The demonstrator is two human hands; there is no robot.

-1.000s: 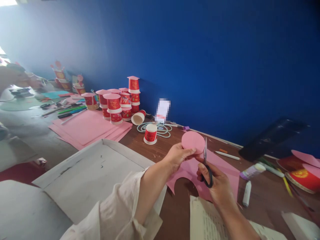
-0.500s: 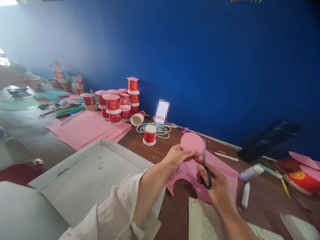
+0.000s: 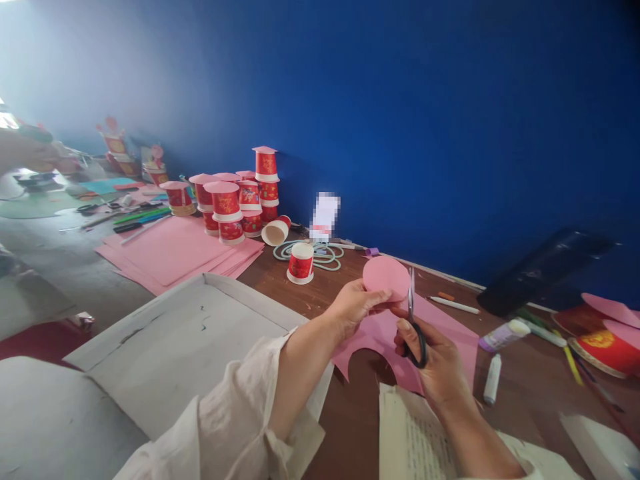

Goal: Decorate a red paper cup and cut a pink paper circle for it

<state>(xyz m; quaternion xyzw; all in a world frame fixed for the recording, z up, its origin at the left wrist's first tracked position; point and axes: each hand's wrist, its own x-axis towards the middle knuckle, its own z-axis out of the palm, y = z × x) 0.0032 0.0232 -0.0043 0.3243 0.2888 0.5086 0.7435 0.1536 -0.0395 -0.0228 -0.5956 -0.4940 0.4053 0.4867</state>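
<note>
My left hand (image 3: 354, 307) pinches the lower edge of a pink paper disc (image 3: 385, 277) and holds it up above the table. My right hand (image 3: 431, 357) grips black-handled scissors (image 3: 413, 327), blades pointing up at the disc's right edge. Under both hands lies a pink paper sheet (image 3: 453, 340) with a curved cut-out along its near side.
A pile of pink sheets (image 3: 173, 250) and stacked red paper cups (image 3: 235, 203) sit at the back left, one cup (image 3: 301, 263) by a coiled cable (image 3: 325, 253). A grey cardboard tray (image 3: 185, 340), glue sticks (image 3: 503, 335), pens and a printed page (image 3: 415, 440) surround my hands. Another person's arm (image 3: 25, 150) is far left.
Both hands with the disc and scissors have stayed almost still; the view has shifted slightly, and the scissors sit a little closer to the disc's right edge.
</note>
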